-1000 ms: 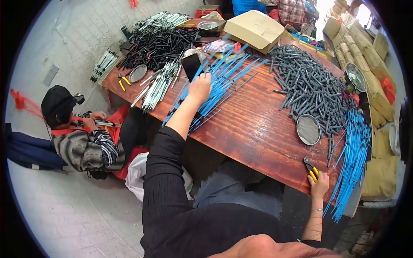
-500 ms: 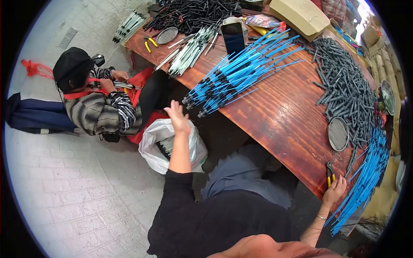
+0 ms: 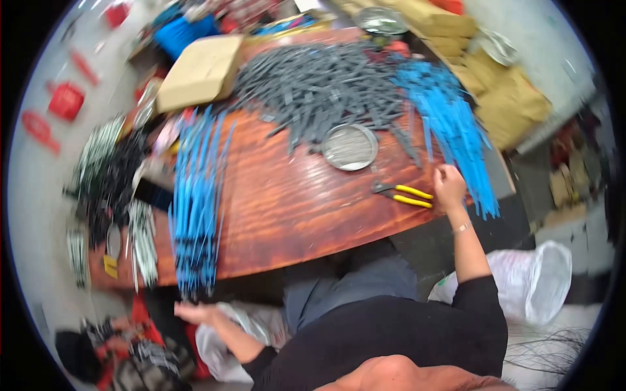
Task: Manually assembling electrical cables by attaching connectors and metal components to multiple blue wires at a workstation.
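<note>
1. Pliers (image 3: 391,189), one pair, just left of the curled right hand (image 3: 450,187), its hold unclear.
2. Blue bundles (image 3: 195,195), two: one just beyond the flat-open, empty left hand (image 3: 195,314); one beside the right hand.

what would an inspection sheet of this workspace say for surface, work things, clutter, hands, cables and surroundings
Surface: table, reddish-brown, glossy.
Job's things: left blue bundle and right blue bundle of long strips; grey parts heaped at the back; round dish before the heap; yellow-handled pliers lying nearer the front.
Clutter: phone, carton, black parts, all left of centre.
Grip: left hand open near the left blue bundle's front ends, nothing seen in it; right hand curled between pliers and right blue bundle, contents unclear.
Cables: nothing seen.
Surroundings: co-worker lower left; white bag lower right; view blurred.
</note>
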The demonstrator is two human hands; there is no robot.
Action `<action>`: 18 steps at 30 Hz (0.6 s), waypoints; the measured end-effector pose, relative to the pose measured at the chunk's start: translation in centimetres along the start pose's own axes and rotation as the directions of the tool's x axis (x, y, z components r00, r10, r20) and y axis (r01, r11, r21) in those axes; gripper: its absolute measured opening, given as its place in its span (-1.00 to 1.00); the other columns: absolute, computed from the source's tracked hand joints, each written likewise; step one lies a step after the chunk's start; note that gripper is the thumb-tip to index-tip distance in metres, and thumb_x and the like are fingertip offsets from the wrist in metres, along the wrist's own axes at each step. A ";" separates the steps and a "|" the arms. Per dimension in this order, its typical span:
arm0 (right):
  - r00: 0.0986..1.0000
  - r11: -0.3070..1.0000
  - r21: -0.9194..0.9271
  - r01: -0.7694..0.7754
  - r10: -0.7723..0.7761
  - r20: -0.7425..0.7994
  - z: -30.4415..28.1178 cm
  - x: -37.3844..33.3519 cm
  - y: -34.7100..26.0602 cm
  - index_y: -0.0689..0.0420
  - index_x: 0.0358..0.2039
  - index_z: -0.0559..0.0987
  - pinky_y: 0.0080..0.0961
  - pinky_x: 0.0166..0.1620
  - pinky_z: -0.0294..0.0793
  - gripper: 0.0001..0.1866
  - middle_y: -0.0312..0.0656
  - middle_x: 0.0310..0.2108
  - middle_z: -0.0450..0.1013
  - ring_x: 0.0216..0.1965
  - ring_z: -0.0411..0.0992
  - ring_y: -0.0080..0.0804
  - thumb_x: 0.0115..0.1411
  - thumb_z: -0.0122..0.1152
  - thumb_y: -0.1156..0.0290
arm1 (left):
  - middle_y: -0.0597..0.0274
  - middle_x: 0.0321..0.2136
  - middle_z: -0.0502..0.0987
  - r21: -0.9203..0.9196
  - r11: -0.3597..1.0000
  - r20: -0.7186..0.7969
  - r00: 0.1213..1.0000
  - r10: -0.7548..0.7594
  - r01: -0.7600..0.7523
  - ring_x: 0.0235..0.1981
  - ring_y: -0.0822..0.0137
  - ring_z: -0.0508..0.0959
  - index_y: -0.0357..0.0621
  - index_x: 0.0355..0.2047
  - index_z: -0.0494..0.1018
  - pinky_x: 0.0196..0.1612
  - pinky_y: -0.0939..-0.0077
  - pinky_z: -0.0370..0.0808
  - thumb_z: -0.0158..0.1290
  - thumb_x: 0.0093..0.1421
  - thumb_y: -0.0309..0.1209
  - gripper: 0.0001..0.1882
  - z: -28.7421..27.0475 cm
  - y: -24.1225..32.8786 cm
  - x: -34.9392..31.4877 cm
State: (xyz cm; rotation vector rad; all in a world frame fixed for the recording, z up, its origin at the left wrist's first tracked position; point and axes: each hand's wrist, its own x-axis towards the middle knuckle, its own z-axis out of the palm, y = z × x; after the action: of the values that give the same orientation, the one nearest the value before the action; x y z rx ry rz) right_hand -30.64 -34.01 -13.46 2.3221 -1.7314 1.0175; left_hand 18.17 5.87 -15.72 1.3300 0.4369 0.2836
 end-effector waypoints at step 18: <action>0.978 0.967 0.144 -0.209 0.204 0.046 0.5 7.1 3.8 0.20 -0.53 0.49 -0.31 -0.41 0.46 -0.84 -0.02 -0.52 0.49 -0.48 0.50 -0.17 0.11 0.05 0.39 | 0.09 -0.12 0.41 -0.229 0.821 0.807 0.370 0.460 -0.523 -0.07 0.25 0.41 -0.35 -0.14 0.37 0.07 0.40 0.28 -0.05 0.11 -0.65 -0.74 9.6 3.5 -19.8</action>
State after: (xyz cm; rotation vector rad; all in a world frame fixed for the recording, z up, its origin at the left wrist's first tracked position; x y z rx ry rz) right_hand -32.68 -41.45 -11.16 2.2890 -2.0098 1.1866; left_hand 5.28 -10.43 -7.77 1.4716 -0.8392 0.0799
